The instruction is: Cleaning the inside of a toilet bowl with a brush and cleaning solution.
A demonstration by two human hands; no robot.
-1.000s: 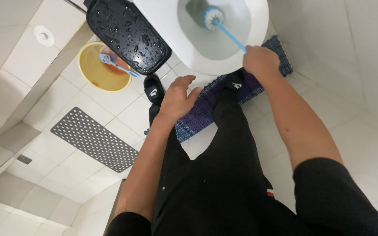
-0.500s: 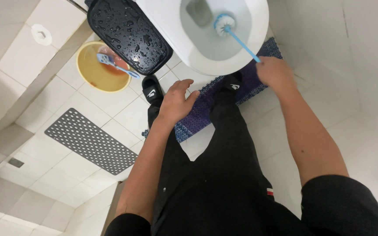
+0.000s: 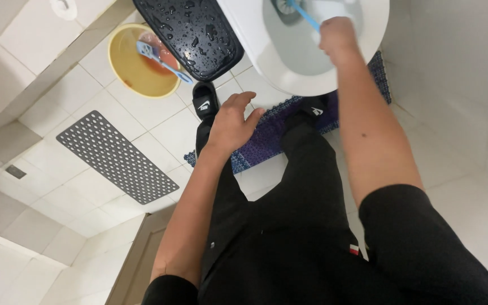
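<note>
The right hand point(image 3: 337, 35) is closed around the blue handle of the toilet brush point(image 3: 297, 11), whose head sits low inside the white toilet bowl point(image 3: 244, 34) at the top edge; the reach over the rim suits scrubbing. The left hand point(image 3: 232, 121) hangs open and empty above the purple mat point(image 3: 266, 138), probably for balance. The brush head is cut off by the frame, and the bristles are hard to make out.

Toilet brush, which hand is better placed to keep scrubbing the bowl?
Right. The right hand already grips the blue brush handle over the toilet bowl, with the brush head down inside. The left hand hangs open in the air above the purple mat, holding nothing, away from the bowl.
</note>
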